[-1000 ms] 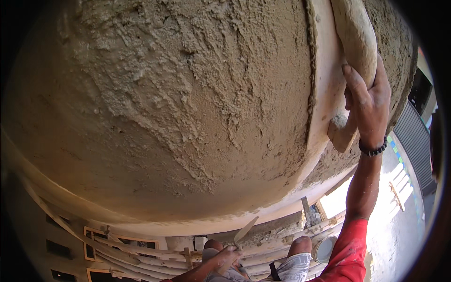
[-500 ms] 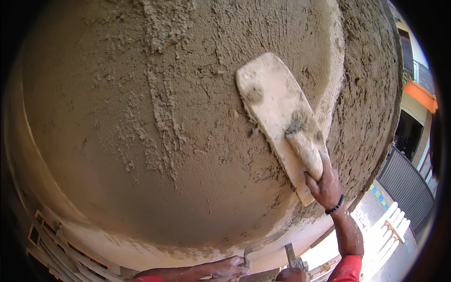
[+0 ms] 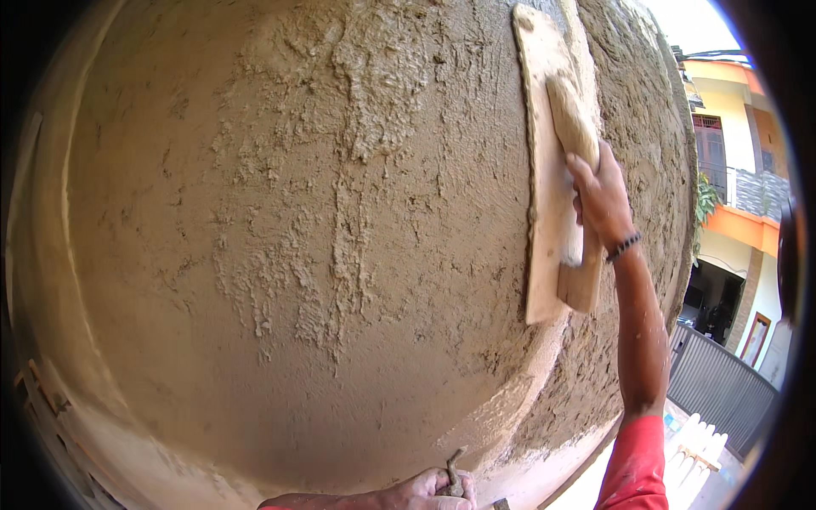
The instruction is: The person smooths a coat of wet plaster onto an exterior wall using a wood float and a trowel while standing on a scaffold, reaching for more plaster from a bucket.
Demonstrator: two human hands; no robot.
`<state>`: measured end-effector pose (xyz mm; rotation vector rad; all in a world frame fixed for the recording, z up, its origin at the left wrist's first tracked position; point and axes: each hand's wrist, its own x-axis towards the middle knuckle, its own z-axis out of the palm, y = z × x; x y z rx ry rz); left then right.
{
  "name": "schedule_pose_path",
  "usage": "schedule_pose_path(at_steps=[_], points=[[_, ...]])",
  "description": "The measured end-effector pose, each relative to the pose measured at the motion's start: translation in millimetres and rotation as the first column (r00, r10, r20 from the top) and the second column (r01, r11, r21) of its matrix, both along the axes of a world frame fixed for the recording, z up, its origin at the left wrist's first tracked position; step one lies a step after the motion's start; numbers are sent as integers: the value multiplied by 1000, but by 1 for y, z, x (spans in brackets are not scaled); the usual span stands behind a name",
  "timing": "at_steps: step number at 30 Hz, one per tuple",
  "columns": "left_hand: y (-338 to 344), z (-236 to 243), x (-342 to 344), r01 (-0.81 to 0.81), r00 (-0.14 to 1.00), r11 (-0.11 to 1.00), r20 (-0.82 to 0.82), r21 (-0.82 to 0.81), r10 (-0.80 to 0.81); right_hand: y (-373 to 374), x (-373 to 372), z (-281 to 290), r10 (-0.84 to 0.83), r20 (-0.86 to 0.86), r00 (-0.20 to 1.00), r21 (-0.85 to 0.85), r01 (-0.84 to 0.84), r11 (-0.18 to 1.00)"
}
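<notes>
My right hand (image 3: 607, 197) is wrapped round the handle of a long, pale plastering float (image 3: 542, 195). The float stands nearly upright along the right part of a wall coated in wet grey-brown mortar (image 3: 195, 255). Whether its whole face touches the mortar cannot be seen. Thick, lumpy mortar (image 3: 382, 93) streaks down the upper middle of the wall, while the lower left is smoother. Low at the bottom edge, my left hand (image 3: 425, 490) is closed on a tool with a bent metal neck (image 3: 455, 467); the rest of that tool is hidden or out of view.
A lighter vertical band runs beside the float, with rough, dark mortar (image 3: 650, 127) right of it. Past the wall's edge are a grey ribbed gate (image 3: 718, 382), a house with an orange ledge (image 3: 748, 228) and white balusters (image 3: 695, 450). Wooden pieces (image 3: 42, 391) show at lower left.
My right hand has moved up with the float, which has turned from a slant to nearly upright and shifted right. My left hand stays low, still holding its tool. The view has shifted.
</notes>
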<state>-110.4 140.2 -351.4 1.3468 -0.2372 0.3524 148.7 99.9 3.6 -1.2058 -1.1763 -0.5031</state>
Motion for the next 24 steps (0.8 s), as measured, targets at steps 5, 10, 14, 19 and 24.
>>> schedule_pose_path(at_steps=[5, 10, 14, 19, 24], points=[[14, 41, -18, 74, 996, 995, 59, -65, -70, 11, -29, 71, -95, 31, 995, 30, 94, 995], [26, 48, -26, 90, 973, 994, 217, -63, -74, 8, -45, 37, -55, 161, 985, -62, 65, 996], [34, 59, -45, -19, 969, 995, 241, -100, 43, 13, -65, -25, 27, 289, 957, -180, 27, 983], [37, 77, -63, -121, 897, 978, 403, -168, 180, 9, -48, -91, 1, 512, 859, -186, 110, 976], [35, 100, -92, -297, 763, 933, 538, -201, 359, -7, -19, -166, 32, 485, 874, -411, 195, 891]])
